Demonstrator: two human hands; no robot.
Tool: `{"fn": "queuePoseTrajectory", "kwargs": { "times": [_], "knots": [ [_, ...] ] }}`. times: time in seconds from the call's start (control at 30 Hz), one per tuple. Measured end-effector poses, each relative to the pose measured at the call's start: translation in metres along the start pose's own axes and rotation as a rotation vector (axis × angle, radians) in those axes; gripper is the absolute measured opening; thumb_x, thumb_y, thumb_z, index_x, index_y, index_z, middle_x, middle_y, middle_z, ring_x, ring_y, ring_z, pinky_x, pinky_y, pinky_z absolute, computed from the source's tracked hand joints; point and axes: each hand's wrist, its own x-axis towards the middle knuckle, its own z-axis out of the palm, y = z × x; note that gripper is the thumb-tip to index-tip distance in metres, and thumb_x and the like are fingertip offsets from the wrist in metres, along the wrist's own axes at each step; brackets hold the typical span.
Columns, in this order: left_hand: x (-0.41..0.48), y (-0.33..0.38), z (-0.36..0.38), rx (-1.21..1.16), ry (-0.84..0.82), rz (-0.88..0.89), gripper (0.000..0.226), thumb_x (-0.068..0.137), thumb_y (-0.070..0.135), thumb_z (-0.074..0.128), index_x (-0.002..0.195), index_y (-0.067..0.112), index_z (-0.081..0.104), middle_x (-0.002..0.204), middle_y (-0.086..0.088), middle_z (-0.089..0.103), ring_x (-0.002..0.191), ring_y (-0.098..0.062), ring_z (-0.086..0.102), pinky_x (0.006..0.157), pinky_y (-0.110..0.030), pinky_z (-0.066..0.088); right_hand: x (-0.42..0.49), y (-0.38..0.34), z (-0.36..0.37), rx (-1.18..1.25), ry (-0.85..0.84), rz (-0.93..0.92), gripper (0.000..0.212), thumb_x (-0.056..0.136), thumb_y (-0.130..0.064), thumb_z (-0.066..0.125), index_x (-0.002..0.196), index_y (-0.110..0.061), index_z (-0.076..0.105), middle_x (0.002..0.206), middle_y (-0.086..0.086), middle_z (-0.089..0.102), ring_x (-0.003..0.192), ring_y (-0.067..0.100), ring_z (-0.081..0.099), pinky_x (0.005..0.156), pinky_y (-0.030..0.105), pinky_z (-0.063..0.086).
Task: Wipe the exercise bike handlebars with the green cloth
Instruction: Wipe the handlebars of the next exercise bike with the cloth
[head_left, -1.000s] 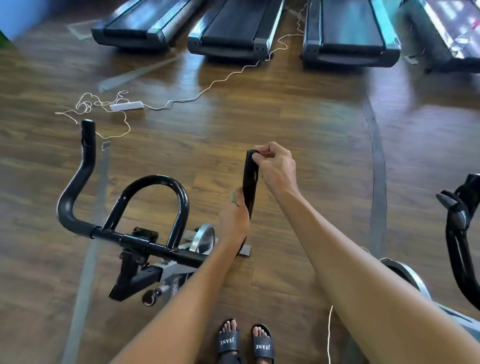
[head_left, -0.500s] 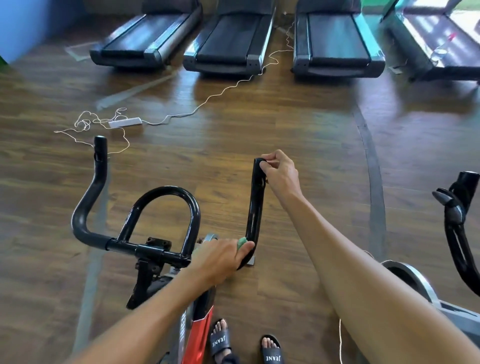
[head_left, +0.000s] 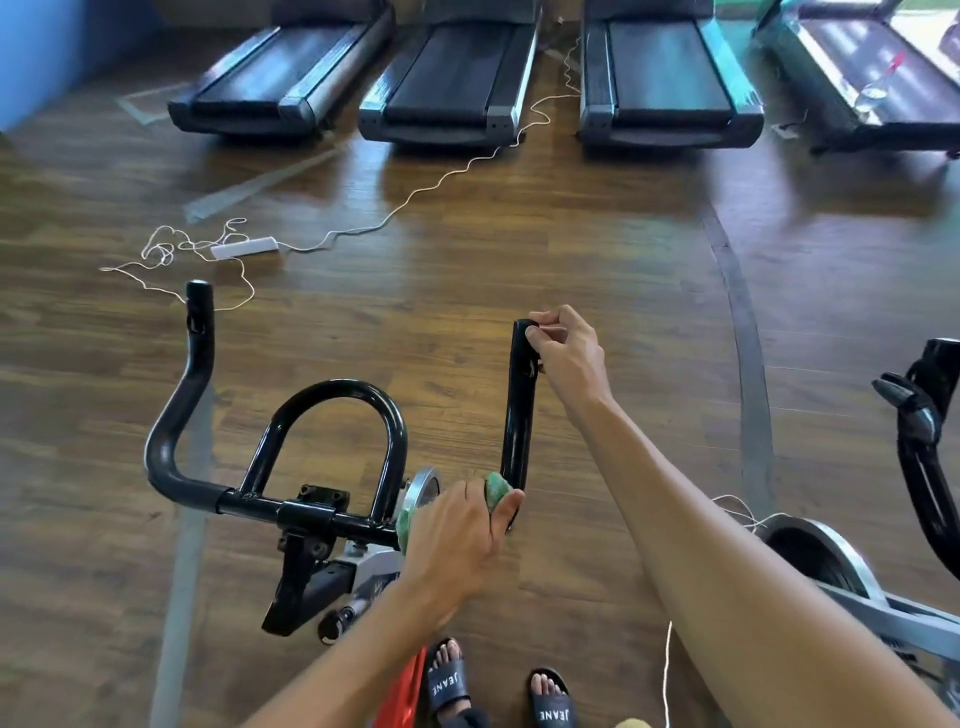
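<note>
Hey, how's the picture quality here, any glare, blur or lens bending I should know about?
Head view: bright glare washes the far-right treadmill and sheens the wooden floor; the wide-angle lens seems to bow the grey floor stripe; corners look soft, while the handlebars and the green cloth in the left hand are sharp.

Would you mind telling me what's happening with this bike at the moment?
A person is wiping the exercise bike's handlebars. The left hand grips the green cloth and presses it round the lower bend of the right bar, while the right hand holds that bar's top end. The left bar and the centre loop are not being touched.
</note>
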Motion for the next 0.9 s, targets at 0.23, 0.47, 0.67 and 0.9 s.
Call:
{"fn": "queuePoseTrajectory", "kwargs": {
  "times": [0.23, 0.47, 0.67, 0.9],
  "knots": [
    [-0.016, 0.028, 0.040, 0.045, 0.200, -0.148, 0.073, 0.095, 0.056, 0.025, 0.140, 0.002, 0.044, 0.114, -0.008, 0.063, 0.098, -0.024, 0.061, 0.089, -0.041, 0.052, 0.005, 0.009, -0.002, 0.054, -0.061, -0.014, 0.004, 0.090, -0.028, 0.064, 0.090, -0.031, 0.065, 0.094, -0.003, 0.073, 0.091, 0.020, 0.069, 0.089, 0.052, 0.055],
    [0.075, 0.079, 0.021, -0.232, 0.363, -0.370, 0.065, 0.100, 0.048, 0.031, 0.144, 0.000, 0.031, 0.130, -0.015, 0.054, 0.111, -0.030, 0.056, 0.089, -0.040, 0.050, 0.014, 0.006, -0.013, 0.010, -0.134, -0.008, 0.015, 0.093, -0.034, 0.062, 0.083, -0.024, 0.067, 0.091, -0.009, 0.072, 0.088, 0.016, 0.067, 0.083, 0.041, 0.055],
    [0.142, 0.096, -0.009, -0.397, 0.688, -0.319, 0.062, 0.100, 0.050, 0.032, 0.138, 0.001, 0.037, 0.126, -0.016, 0.052, 0.106, -0.031, 0.056, 0.085, -0.041, 0.049, 0.018, -0.007, -0.033, -0.009, -0.267, 0.039, 0.052, 0.103, -0.049, 0.039, 0.115, -0.011, 0.072, 0.112, 0.005, 0.072, 0.099, 0.010, 0.065, 0.084, 0.020, 0.050],
    [0.118, 0.089, 0.020, -0.345, 0.621, -0.339, 0.063, 0.101, 0.045, 0.036, 0.145, 0.001, 0.027, 0.132, -0.017, 0.047, 0.112, -0.031, 0.053, 0.090, -0.044, 0.050, 0.026, -0.014, -0.037, -0.070, -0.272, 0.045, 0.060, 0.102, -0.058, 0.031, 0.104, -0.022, 0.078, 0.108, 0.016, 0.073, 0.112, 0.046, 0.056, 0.097, 0.051, 0.048]
  ]
}}
